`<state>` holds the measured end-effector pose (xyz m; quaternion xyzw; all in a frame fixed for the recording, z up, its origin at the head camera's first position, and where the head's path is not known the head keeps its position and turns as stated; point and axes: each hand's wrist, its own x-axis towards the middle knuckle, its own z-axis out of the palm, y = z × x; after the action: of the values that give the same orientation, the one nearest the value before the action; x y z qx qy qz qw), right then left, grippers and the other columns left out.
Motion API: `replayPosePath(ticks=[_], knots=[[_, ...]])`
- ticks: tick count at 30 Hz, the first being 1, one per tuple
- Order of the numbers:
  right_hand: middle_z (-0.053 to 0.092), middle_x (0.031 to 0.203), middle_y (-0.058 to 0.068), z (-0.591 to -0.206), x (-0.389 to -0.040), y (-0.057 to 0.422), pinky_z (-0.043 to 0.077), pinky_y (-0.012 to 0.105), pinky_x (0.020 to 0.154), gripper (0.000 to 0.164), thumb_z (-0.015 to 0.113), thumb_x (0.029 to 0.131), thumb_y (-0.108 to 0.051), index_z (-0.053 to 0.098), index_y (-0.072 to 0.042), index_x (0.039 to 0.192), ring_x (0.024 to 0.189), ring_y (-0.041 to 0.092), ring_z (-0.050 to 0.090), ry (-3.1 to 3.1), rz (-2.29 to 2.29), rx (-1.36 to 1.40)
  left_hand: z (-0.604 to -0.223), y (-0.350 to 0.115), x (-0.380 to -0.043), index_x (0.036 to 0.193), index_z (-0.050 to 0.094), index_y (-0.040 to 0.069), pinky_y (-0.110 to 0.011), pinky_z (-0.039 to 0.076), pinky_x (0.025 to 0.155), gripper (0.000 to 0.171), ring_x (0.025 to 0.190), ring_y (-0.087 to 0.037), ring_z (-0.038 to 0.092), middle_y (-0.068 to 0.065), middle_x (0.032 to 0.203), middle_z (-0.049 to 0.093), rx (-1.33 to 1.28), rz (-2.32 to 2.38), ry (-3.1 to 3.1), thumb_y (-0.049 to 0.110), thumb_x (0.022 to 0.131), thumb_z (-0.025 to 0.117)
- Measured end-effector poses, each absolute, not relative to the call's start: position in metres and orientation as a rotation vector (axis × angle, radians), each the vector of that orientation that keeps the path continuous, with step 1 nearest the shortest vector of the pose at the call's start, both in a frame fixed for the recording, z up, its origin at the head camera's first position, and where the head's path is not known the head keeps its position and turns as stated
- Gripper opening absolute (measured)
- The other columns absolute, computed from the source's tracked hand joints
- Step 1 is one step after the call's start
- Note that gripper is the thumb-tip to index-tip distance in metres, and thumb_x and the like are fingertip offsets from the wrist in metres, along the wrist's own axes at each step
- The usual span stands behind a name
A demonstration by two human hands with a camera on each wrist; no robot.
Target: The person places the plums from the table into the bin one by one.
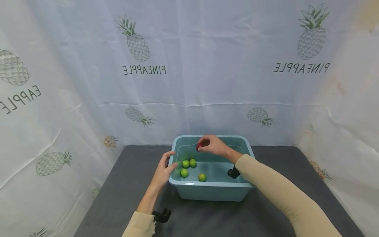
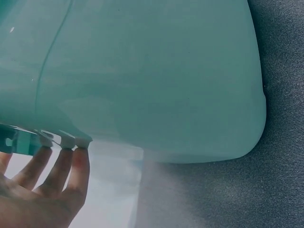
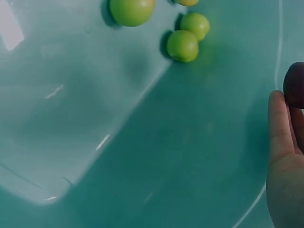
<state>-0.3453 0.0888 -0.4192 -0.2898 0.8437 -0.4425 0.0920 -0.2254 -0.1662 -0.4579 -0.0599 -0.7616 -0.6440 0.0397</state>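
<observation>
A light blue-green plastic basin (image 1: 211,192) stands on the dark table. Inside, toward its left side, lie several small round green fruits (image 1: 184,172) that look like limes; one fruit (image 1: 202,177) has a yellowish patch. My right hand (image 1: 215,145) is over the back part of the basin and pinches a dark red round fruit (image 1: 198,147), possibly a plum. The dark fruit (image 3: 295,85) also shows at the right wrist view's edge. At the basin's left rim, my left hand (image 1: 163,171) holds on, with fingertips (image 2: 80,156) against the rim's outer lip.
The dark grey cloth-covered table (image 1: 118,197) extends on both sides of the basin. White curtains (image 1: 207,82) printed with pineapples hang behind and at the sides. A black wrist camera (image 1: 162,215) sits on the left wrist, another (image 1: 233,173) on the right.
</observation>
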Motion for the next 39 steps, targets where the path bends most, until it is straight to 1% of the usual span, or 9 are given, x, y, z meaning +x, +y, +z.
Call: replayPosePath(ticks=[4,13,17,20,24,26,32,35,39], knots=[[0.069,0.11,0.006,-0.424,-0.345,0.088,0.053,0.037,0.087,0.026,0.074,0.093,-0.013,0.069,-0.005,0.117,0.1,0.02,0.065,2.504,-1.282,-0.847,-0.458,-0.165,-0.226,0.147,0.044,0.007,-0.06,0.038,0.107,0.046,0.143,-0.039,0.038,-0.019,0.156,0.038,-0.186,-1.973,-2.343,0.01,0.103,0.057],[0.068,0.109,0.004,-0.432,-0.343,0.086,0.053,0.036,0.087,0.027,0.075,0.092,-0.014,0.069,-0.006,0.117,0.099,0.019,0.064,2.479,-1.199,-0.842,-0.457,-0.162,-0.226,0.146,0.045,0.008,-0.06,0.039,0.105,0.045,0.141,-0.039,0.041,-0.019,0.154,0.04,-0.175,-1.972,-2.342,0.01,0.103,0.057],[0.068,0.109,0.005,-0.432,-0.342,0.086,0.054,0.037,0.087,0.029,0.075,0.092,-0.014,0.068,-0.004,0.118,0.099,0.019,0.065,2.479,-1.184,-0.857,-0.457,-0.162,-0.227,0.145,0.045,0.009,-0.06,0.04,0.105,0.044,0.142,-0.038,0.04,-0.018,0.155,0.04,-0.177,-1.969,-2.341,0.01,0.103,0.057],[0.068,0.112,0.01,-0.433,-0.341,0.086,0.054,0.039,0.088,0.033,0.074,0.093,-0.015,0.067,0.001,0.121,0.101,0.022,0.065,2.462,-1.19,-0.878,-0.457,-0.161,-0.226,0.145,0.045,0.009,-0.06,0.04,0.105,0.045,0.142,-0.038,0.04,-0.018,0.155,0.04,-0.175,-1.97,-2.344,0.01,0.102,0.058],[0.066,0.119,0.017,-0.433,-0.34,0.087,0.052,0.04,0.091,0.036,0.071,0.095,-0.017,0.065,0.003,0.124,0.108,0.025,0.064,2.454,-1.187,-0.891,-0.457,-0.161,-0.226,0.145,0.046,0.009,-0.059,0.04,0.104,0.045,0.141,-0.039,0.041,-0.018,0.154,0.041,-0.169,-1.964,-2.343,0.009,0.102,0.058],[0.065,0.122,0.018,-0.43,-0.339,0.088,0.052,0.04,0.091,0.035,0.07,0.096,-0.017,0.064,0.002,0.125,0.109,0.024,0.063,2.456,-1.18,-0.882,-0.457,-0.161,-0.226,0.145,0.046,0.009,-0.059,0.041,0.104,0.045,0.14,-0.039,0.042,-0.019,0.153,0.041,-0.169,-1.959,-2.342,0.008,0.102,0.057],[0.067,0.117,0.01,-0.41,-0.337,0.091,0.053,0.039,0.087,0.035,0.067,0.098,-0.017,0.064,0.003,0.126,0.105,0.022,0.064,2.462,-1.179,-0.901,-0.457,-0.162,-0.225,0.145,0.046,0.008,-0.058,0.042,0.103,0.044,0.138,-0.039,0.044,-0.018,0.153,0.042,-0.152,-1.95,-2.343,0.007,0.101,0.057],[0.067,0.117,0.01,-0.399,-0.337,0.091,0.052,0.04,0.088,0.035,0.066,0.099,-0.017,0.062,0.005,0.127,0.105,0.024,0.064,2.459,-1.203,-0.942,-0.456,-0.163,-0.224,0.144,0.046,0.007,-0.058,0.039,0.105,0.045,0.14,-0.038,0.041,-0.019,0.153,0.041,-0.153,-1.944,-2.331,0.007,0.101,0.057],[0.066,0.119,0.011,-0.385,-0.333,0.096,0.051,0.041,0.091,0.035,0.065,0.1,-0.017,0.062,0.004,0.128,0.109,0.025,0.063,2.458,-1.248,-0.945,-0.456,-0.163,-0.223,0.144,0.046,0.005,-0.058,0.034,0.109,0.046,0.144,-0.037,0.036,-0.019,0.155,0.039,-0.15,-1.953,-2.319,0.005,0.1,0.058]])
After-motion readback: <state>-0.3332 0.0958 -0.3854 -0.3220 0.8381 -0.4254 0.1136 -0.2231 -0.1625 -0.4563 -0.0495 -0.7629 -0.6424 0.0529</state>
